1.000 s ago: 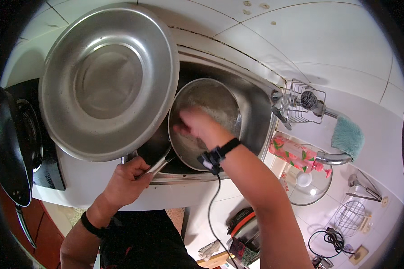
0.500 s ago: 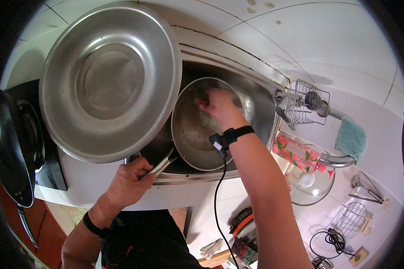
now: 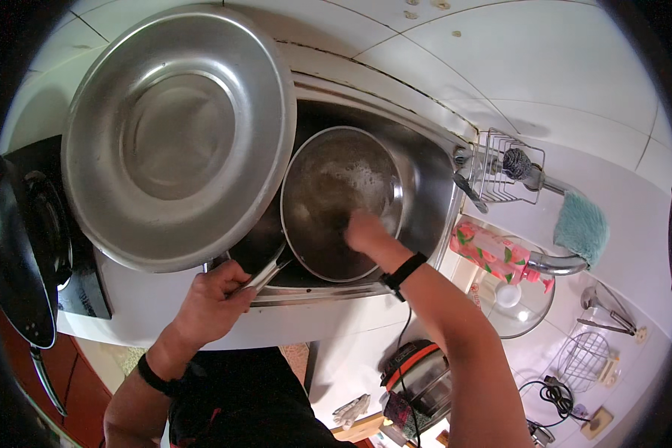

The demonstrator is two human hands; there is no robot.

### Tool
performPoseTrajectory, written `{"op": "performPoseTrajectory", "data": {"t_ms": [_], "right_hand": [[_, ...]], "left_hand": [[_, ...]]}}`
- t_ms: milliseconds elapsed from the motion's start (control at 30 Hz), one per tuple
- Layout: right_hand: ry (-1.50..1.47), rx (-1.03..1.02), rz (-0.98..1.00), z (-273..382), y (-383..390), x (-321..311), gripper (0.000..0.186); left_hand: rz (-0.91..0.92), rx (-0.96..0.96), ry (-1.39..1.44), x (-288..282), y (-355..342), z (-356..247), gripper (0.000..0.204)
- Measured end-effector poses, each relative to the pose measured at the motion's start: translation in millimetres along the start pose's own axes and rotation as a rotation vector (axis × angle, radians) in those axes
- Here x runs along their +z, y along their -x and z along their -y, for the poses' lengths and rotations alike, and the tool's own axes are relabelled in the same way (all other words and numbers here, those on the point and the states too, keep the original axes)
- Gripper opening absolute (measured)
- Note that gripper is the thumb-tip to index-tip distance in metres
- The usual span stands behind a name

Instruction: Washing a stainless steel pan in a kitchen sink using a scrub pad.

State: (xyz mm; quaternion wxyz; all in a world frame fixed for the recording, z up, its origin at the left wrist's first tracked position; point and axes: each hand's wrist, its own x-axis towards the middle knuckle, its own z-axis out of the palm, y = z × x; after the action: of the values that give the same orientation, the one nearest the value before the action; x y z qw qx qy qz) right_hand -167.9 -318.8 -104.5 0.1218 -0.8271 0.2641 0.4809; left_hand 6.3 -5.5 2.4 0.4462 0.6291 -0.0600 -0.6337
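Observation:
A round metal pan [image 3: 336, 179] with cloudy, slightly foamy water in it sits in the steel sink [image 3: 429, 194]. My left hand [image 3: 216, 299] is closed on the pan's long metal handle [image 3: 265, 272], at the sink's front edge. My right hand [image 3: 367, 233] reaches into the lower right part of the pan, its fingertips hidden in the murky water; whether it holds anything I cannot make out. A large, wide steel basin [image 3: 101, 172] lies left of the pan, above my left hand, over the sink's left end.
A black wok [image 3: 22, 261] rests on the hob at far left. At right are a wire rack [image 3: 508, 187] with a scourer, a teal cloth [image 3: 579, 224], a pink pump bottle [image 3: 489, 246], a glass lid [image 3: 523, 317] and hanging utensils [image 3: 605, 313]. An appliance [image 3: 418, 373] stands lower right.
My right hand moved up toward the back of the pan, then down toward its near right side, its wrist turning. My left hand stays on the handle.

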Motion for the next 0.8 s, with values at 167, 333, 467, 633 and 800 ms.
{"op": "performPoseTrajectory", "data": {"t_ms": [167, 333, 467, 633, 800], "right_hand": [[0.053, 0.116, -0.207, -33, -44, -27, 0.030], [0.045, 0.029, -0.240, 36, -66, -83, 0.025], [-0.300, -0.080, -0.365, 75, -45, -64, 0.030], [-0.355, -0.148, -0.196, 46, 6, -15, 0.036], [0.001, 0.014, -0.206, -25, -12, -20, 0.031]], "left_hand": [[0.009, -0.014, 0.008, 1, -2, -2, 0.010], [-0.010, 0.005, 0.082, 1, -1, 6, 0.009], [-0.013, -0.053, 0.020, -1, -1, -2, 0.009], [-0.007, -0.017, 0.045, 1, 0, -1, 0.010], [-0.004, -0.001, 0.005, -1, -1, 4, 0.010]]}}
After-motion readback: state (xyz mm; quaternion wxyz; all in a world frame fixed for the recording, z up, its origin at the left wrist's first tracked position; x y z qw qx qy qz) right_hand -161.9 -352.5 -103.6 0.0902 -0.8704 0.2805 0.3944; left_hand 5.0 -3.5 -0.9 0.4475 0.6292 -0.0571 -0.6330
